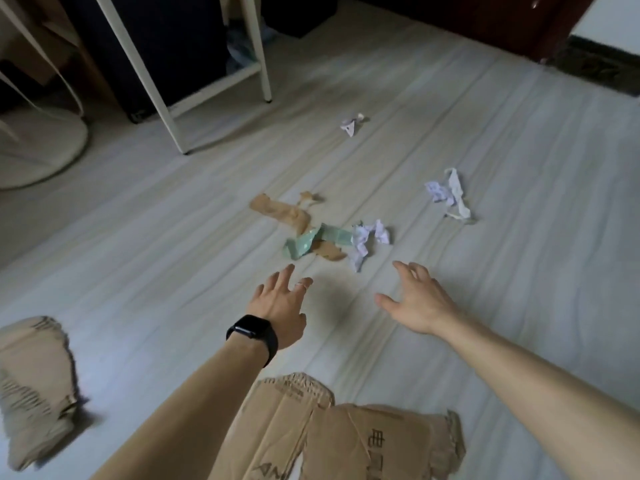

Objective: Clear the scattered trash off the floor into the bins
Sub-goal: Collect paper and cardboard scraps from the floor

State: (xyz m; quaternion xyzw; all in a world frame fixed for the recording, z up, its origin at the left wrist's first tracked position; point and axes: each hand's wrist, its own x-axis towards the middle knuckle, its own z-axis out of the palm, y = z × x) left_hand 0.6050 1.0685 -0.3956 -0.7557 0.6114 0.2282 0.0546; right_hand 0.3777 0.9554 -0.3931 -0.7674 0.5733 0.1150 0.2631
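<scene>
Trash lies scattered on the pale wood floor. A torn brown paper strip (280,213), a crumpled green wrapper (317,242) and a crumpled white paper (369,242) form a pile in the middle. My left hand (280,303), with a black watch on the wrist, reaches toward the pile with spread fingers and holds nothing. My right hand (415,299) is stretched out beside it, also empty, just short of the white paper. More crumpled paper (448,197) lies to the right and a small scrap (351,125) farther away. No bin is in view.
Torn cardboard pieces (332,431) lie near me at the bottom, another cardboard piece (34,386) at the lower left. A white metal frame leg (169,119) and a round fan base (41,147) stand at the upper left. A dark door and wall edge run along the top right.
</scene>
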